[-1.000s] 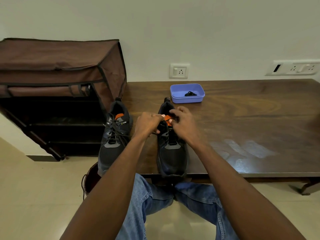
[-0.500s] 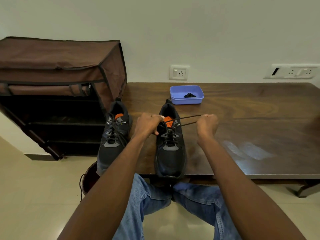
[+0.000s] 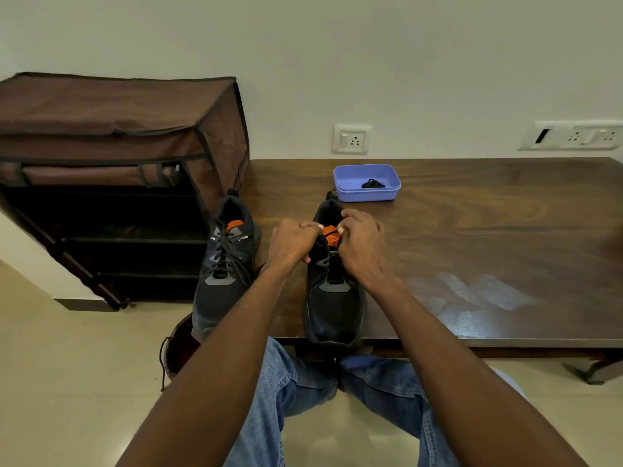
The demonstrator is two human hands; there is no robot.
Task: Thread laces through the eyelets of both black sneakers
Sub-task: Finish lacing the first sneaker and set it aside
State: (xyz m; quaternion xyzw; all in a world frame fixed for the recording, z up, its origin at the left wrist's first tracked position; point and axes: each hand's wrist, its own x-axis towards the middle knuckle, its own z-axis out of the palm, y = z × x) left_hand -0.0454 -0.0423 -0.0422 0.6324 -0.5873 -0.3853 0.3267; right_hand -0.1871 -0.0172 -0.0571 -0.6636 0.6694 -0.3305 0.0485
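Both the left hand (image 3: 292, 241) and right hand (image 3: 360, 246) pinch the thin black lace (image 3: 324, 246) at the 12 o'clock end of the black mesh sneaker with orange tongue (image 3: 333, 298); the person should feed the tip straight through the top eyelet, then draw both ends evenly snug.

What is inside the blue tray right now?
Inside the blue tray lies a small black bundle, possibly a spare lace; too small to confirm. The near wall hides a strip of the tray's floor.

I am looking through a single wide-angle head camera, tilting forward and down over the near edge of the wooden table (image 3: 472, 230), which is filling the right and centre of the frame. Both forearms are reaching in from the bottom edge, close to the lens, and the wall is bowing across the top.
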